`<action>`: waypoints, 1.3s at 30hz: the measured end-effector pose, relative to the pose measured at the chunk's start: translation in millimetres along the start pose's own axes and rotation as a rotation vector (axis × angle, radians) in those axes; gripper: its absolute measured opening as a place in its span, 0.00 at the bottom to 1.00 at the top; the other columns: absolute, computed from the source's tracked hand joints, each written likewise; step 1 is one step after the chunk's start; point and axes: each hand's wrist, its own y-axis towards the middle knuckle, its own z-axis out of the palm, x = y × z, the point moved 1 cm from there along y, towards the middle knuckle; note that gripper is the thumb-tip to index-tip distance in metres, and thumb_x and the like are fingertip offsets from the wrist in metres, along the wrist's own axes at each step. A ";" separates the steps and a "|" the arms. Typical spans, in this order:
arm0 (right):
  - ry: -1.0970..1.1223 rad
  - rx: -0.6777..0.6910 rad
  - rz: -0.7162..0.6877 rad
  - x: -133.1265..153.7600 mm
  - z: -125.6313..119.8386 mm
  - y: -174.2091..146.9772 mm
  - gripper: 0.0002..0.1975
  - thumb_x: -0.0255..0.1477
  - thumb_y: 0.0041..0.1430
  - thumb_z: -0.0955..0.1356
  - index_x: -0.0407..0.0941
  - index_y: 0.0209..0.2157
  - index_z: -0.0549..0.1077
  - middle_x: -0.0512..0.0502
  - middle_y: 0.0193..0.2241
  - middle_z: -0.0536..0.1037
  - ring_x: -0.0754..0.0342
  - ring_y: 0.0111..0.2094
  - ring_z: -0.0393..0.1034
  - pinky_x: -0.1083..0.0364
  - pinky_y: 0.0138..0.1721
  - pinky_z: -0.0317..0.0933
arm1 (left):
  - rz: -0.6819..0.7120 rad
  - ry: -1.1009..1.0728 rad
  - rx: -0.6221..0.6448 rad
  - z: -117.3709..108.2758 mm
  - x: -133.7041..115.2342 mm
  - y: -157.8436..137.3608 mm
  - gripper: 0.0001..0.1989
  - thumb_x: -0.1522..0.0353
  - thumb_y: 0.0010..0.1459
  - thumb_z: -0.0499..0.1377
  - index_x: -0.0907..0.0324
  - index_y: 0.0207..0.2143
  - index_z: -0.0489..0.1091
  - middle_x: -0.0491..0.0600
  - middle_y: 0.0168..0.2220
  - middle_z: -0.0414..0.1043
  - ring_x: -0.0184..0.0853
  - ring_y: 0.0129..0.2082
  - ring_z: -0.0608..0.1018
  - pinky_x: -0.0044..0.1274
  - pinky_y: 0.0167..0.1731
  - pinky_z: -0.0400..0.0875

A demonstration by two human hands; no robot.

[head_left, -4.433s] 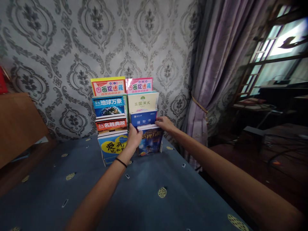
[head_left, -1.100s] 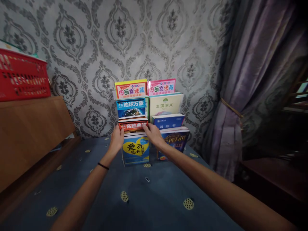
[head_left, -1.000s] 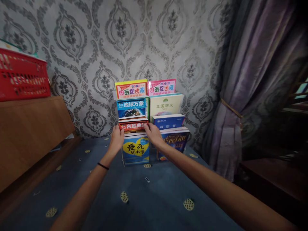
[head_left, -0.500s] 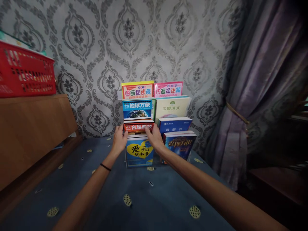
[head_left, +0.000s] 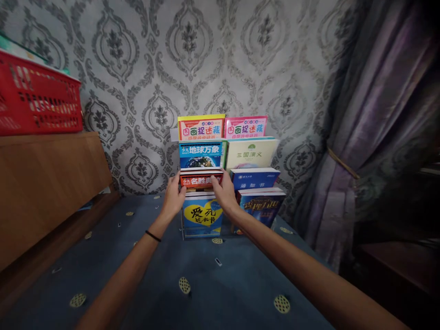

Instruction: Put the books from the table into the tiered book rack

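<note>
Both hands are at a red-covered book (head_left: pixel 195 181) in the left column of a stepped book display. My left hand (head_left: pixel 173 197) grips the book's left edge, thumb on the front cover and fingers behind. At the right edge, my right hand (head_left: pixel 225 192) holds it the same way, its thumb over part of the title. In front stands a blue book with a yellow heart (head_left: pixel 202 217). Behind the red one rises a blue book with a globe picture (head_left: pixel 200 156), and farther back a yellow-edged book (head_left: pixel 201 127).
The right column holds a pink book (head_left: pixel 245 127), a pale green book (head_left: pixel 252 153), a blue booklet (head_left: pixel 256 178) and a dark blue book (head_left: pixel 263 208). A red basket (head_left: pixel 48 98) sits on a wooden cabinet (head_left: pixel 55 183) at left. A curtain (head_left: pixel 347 183) hangs at right.
The whole view has shifted slightly, so the books and hands appear a little farther right. Both hands stay on the red-covered book.
</note>
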 end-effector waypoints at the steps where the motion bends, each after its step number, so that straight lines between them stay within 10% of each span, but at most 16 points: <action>1: 0.017 -0.010 -0.003 0.3 -0.2 -0.3 0.30 0.43 0.58 0.63 0.39 0.57 0.66 0.30 0.57 0.71 0.38 0.59 0.64 0.38 0.62 0.54 | 0.000 0.018 0.010 -1.8 -1.2 0.2 0.31 0.74 0.55 0.54 0.60 0.63 0.63 0.57 0.49 0.69 0.45 0.52 0.72 0.39 0.55 0.68; 19: -0.039 -0.032 0.156 18.3 -0.6 13.2 0.22 0.33 0.61 0.57 0.38 0.52 0.67 0.29 0.52 0.74 0.40 0.54 0.68 0.42 0.59 0.57 | -0.421 -0.326 -0.004 -8.2 -30.0 20.5 0.10 0.62 0.61 0.53 0.57 0.41 0.68 0.48 0.38 0.75 0.35 0.38 0.78 0.24 0.35 0.72; 29: -0.060 0.046 -0.179 16.4 -21.8 -5.8 0.25 0.36 0.65 0.58 0.40 0.61 0.62 0.31 0.59 0.69 0.44 0.61 0.63 0.41 0.63 0.55 | 0.059 0.252 -0.064 -19.4 -47.9 21.2 0.13 0.69 0.63 0.50 0.56 0.47 0.71 0.54 0.43 0.69 0.43 0.46 0.73 0.34 0.48 0.69; 39: -0.399 0.263 -0.488 25.2 -28.2 5.1 0.27 0.21 0.61 0.59 0.40 0.61 0.66 0.36 0.62 0.67 0.43 0.65 0.56 0.40 0.65 0.52 | 0.023 0.185 -0.084 -18.8 -34.4 31.5 0.11 0.67 0.62 0.53 0.60 0.41 0.74 0.55 0.42 0.77 0.42 0.43 0.77 0.33 0.47 0.71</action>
